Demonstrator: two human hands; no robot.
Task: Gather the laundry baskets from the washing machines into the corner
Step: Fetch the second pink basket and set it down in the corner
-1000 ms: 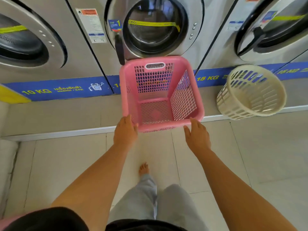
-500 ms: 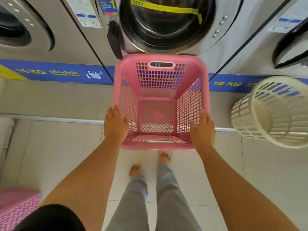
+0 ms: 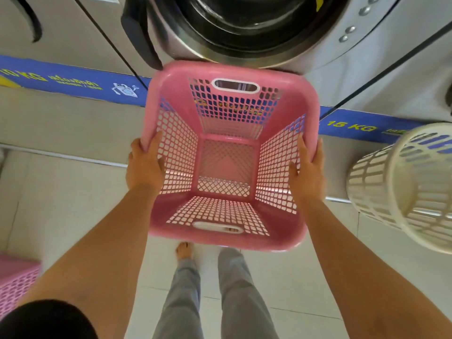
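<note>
A pink square laundry basket (image 3: 227,94) with lattice walls and white handle slots hangs empty in front of a washing machine door (image 3: 244,23), lifted off the floor. My left hand (image 3: 144,167) grips its left rim and my right hand (image 3: 307,172) grips its right rim, fingers inside the wall. A cream round basket (image 3: 401,189) lies tipped on its side at the right, against the step below the machines. The corner of another pink basket (image 3: 14,282) shows at the lower left edge.
A row of steel washing machines stands on a raised step with a blue label strip (image 3: 73,81). Pale floor tiles (image 3: 305,289) spread below, where my legs and a bare foot (image 3: 183,250) stand.
Both hands slid from the near rim to the basket's sides and raised it toward me. The view closed in on the machine, and a second pink basket came into sight at lower left.
</note>
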